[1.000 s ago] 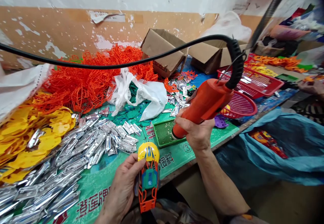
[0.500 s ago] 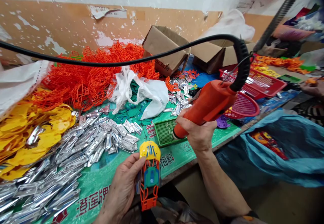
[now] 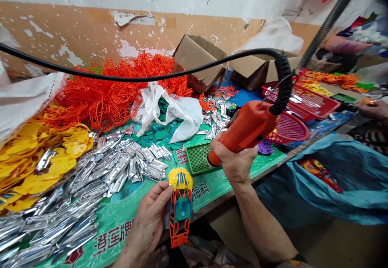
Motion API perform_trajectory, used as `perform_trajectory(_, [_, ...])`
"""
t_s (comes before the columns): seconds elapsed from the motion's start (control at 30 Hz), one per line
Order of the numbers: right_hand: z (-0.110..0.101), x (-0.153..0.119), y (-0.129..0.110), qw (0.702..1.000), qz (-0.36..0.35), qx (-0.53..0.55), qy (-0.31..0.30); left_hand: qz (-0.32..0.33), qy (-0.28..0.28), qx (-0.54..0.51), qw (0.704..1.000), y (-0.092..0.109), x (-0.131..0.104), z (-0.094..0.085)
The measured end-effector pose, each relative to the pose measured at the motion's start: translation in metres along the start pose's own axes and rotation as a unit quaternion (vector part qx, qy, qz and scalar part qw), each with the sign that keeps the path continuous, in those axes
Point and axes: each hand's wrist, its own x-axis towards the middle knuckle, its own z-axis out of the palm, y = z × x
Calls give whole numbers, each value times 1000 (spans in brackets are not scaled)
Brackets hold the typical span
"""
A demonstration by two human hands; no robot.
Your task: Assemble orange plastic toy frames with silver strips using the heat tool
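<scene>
My left hand grips a toy car body near the front edge of the table. It has a yellow front, a green middle piece and an orange frame at the rear. My right hand is wrapped round an orange electric screwdriver, tilted with its tip down in a green mesh basket. Small bits, too small to make out, lie in that basket by the tip. A black cable runs from the screwdriver's top toward the left.
Silvery metal-look plates, yellow parts and orange frames are heaped on the left. Behind stand cardboard boxes. Red baskets and a blue bag are on the right. Another person's hand shows at the far right.
My view has shifted slightly. The screwdriver's upper end leans a little lower, while its tip stays in the green basket. My left hand keeps hold of the toy car body.
</scene>
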Motion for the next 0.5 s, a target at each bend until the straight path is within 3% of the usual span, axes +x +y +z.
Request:
perform_trajectory(0.3, [-6,9,5,997,38,70,2,4,13,-8,1000,-8,7,0])
perform_trajectory(0.5, [-2,13,-34,986,68,151,-26,16,2,-21,1000,-9,5,5])
